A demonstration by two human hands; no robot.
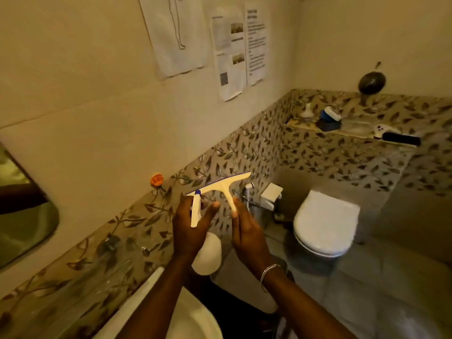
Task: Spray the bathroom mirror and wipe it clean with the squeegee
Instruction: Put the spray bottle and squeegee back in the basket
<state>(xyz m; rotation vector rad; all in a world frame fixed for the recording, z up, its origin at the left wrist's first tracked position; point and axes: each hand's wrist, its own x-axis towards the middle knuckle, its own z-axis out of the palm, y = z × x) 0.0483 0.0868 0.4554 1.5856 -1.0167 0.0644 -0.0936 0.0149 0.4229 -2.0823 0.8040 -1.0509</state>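
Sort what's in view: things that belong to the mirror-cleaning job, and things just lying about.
For the job:
spray bottle in the left hand
squeegee in the right hand
mirror, at the left edge

Lying about:
toilet
papers on the wall
orange knob
shelf with brushes and small items

Smooth plastic squeegee [221, 187], glossy toilet [325, 226]

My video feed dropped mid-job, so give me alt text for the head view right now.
Two bare hands are raised before a leaf-patterned tiled wall: the right hand holds a white squeegee by its handle, and the left hand holds a white spray bottle. The mirror shows only at the left edge, with a closed toilet to the right and a sink below.
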